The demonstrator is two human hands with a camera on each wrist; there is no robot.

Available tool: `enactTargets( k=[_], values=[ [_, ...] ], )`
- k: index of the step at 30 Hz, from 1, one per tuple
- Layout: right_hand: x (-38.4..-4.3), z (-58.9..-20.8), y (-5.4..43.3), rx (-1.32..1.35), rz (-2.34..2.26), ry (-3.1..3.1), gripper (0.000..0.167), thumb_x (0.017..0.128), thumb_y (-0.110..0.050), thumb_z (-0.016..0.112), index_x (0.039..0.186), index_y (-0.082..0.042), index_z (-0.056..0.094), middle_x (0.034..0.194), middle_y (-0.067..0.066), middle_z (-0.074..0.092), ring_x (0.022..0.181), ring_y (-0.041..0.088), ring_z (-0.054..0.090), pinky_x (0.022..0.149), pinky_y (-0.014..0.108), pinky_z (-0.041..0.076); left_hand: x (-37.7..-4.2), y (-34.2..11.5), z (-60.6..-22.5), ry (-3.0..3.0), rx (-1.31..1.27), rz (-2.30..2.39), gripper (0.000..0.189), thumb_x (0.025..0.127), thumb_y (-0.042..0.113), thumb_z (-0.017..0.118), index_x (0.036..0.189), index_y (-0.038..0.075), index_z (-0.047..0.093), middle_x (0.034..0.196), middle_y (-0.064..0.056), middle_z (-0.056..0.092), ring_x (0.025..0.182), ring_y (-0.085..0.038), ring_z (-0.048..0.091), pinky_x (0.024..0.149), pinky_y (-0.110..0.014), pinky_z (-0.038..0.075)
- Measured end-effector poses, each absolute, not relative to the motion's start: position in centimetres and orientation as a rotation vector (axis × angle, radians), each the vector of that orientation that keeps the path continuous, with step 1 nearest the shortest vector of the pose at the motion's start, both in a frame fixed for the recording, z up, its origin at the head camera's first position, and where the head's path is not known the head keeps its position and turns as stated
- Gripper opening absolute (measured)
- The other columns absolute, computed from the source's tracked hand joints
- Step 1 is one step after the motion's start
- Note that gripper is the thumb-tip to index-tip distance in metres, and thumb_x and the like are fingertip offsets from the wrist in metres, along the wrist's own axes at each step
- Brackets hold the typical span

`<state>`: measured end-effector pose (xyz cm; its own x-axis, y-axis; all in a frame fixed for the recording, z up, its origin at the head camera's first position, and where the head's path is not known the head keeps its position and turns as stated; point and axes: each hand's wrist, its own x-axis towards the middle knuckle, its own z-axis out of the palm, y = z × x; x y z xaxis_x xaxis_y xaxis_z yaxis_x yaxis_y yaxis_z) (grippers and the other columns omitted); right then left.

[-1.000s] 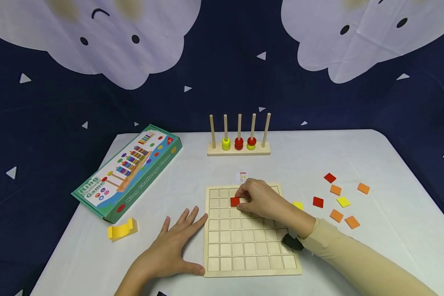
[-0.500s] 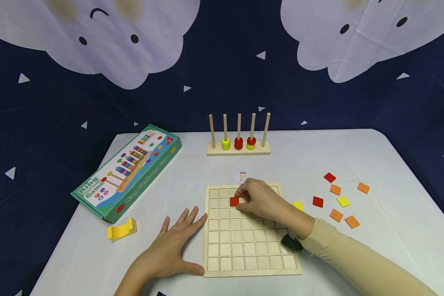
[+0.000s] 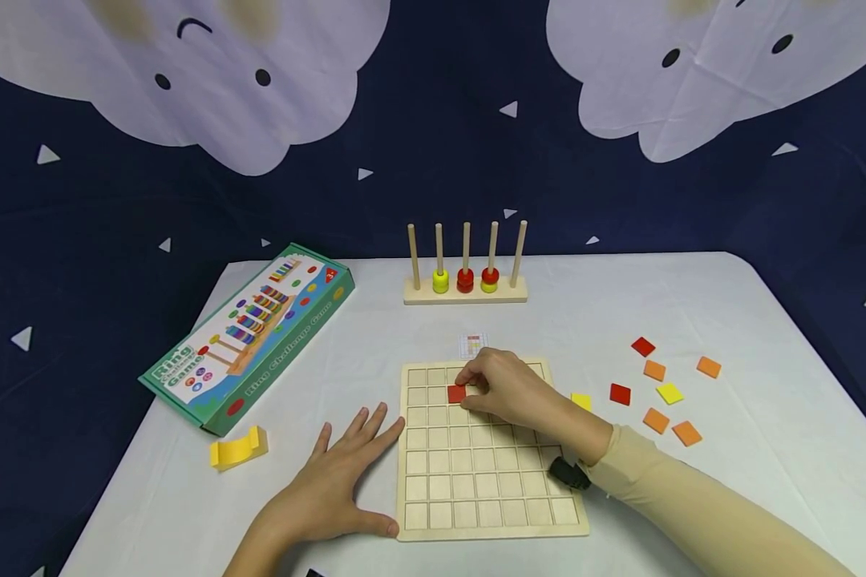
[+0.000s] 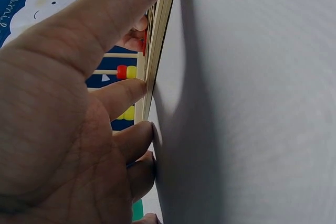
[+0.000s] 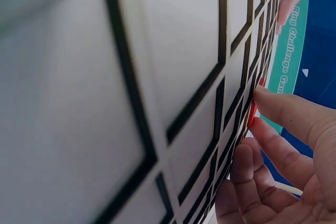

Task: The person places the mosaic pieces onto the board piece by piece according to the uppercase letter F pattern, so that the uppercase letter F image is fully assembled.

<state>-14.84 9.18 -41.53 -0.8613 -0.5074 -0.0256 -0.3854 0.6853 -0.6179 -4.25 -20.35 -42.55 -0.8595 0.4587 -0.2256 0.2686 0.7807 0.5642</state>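
A red square tile (image 3: 456, 393) lies on the gridded wooden board (image 3: 484, 486), in a cell near the top. My right hand (image 3: 514, 393) is over the upper part of the board, pinching that tile between thumb and forefinger. The right wrist view shows the red tile (image 5: 253, 111) edge-on between the two fingertips. To the left, my left hand (image 3: 335, 481) has its fingers spread, thumb and forefinger touching the board's left side. In the left wrist view, the thumb and fingers of the left hand (image 4: 68, 87) meet the edge of the board (image 4: 159, 40).
Several red, orange and yellow tiles (image 3: 656, 420) lie to the right. Behind the board are a small printed card (image 3: 472, 345) and a peg stand (image 3: 433, 301) with red and yellow rings. A game box (image 3: 248, 340) and a yellow curved block (image 3: 239, 449) stand at left.
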Motion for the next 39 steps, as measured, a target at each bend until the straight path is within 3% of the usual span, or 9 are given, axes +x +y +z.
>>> enactTargets(
  k=[10,20,30,33,39],
  values=[
    [-14.9,-41.3,9.7,-0.726,-0.933,2.666,0.026,0.088,-0.017,0.090,0.110,-0.008,0.078,0.091,0.001,0.068,0.083,0.011,0.057,0.077,0.025,0.051,-4.2,-20.4,-42.4,2.618,0.568,0.747,0.125,0.066,0.070,0.092,0.170,0.033,0.033,0.181,-0.004,0.021,0.168,-0.042,0.017,0.123,-0.084,0.003],
    [-15.3,-40.1,13.1,-0.682,-1.036,2.610,0.025,0.095,-0.017,0.082,0.117,-0.007,0.076,0.096,-0.002,0.071,0.087,0.009,0.062,0.079,0.025,0.055,-4.2,-20.5,-42.6,2.619,0.548,0.750,0.126,0.065,0.071,0.092,0.170,0.034,0.033,0.181,-0.003,0.020,0.168,-0.040,0.015,0.125,-0.083,0.001],
    [-15.9,-38.8,19.2,-0.515,-0.996,2.732,0.030,0.095,-0.021,0.082,0.123,-0.010,0.077,0.108,0.004,0.076,0.096,0.014,0.071,0.085,0.032,0.060,-4.2,-20.3,-42.4,2.611,0.557,0.767,0.127,0.064,0.073,0.091,0.170,0.033,0.033,0.181,-0.004,0.020,0.168,-0.041,0.014,0.124,-0.084,0.001],
    [-16.1,-38.5,21.2,-0.446,-0.964,2.763,0.035,0.095,-0.023,0.082,0.127,-0.012,0.076,0.115,0.008,0.078,0.093,0.014,0.070,0.080,0.031,0.057,-4.1,-20.3,-42.3,2.612,0.555,0.773,0.127,0.064,0.073,0.092,0.170,0.033,0.033,0.181,-0.004,0.020,0.168,-0.041,0.014,0.124,-0.083,0.000],
    [-16.7,-38.1,24.9,-0.308,-0.882,2.790,0.046,0.095,-0.032,0.082,0.137,-0.015,0.071,0.131,0.014,0.075,0.072,0.015,0.054,0.060,0.028,0.046,-4.1,-20.2,-42.4,2.606,0.527,0.778,0.126,0.065,0.070,0.093,0.170,0.033,0.034,0.181,-0.003,0.021,0.169,-0.040,0.013,0.126,-0.081,-0.002]
  ],
)
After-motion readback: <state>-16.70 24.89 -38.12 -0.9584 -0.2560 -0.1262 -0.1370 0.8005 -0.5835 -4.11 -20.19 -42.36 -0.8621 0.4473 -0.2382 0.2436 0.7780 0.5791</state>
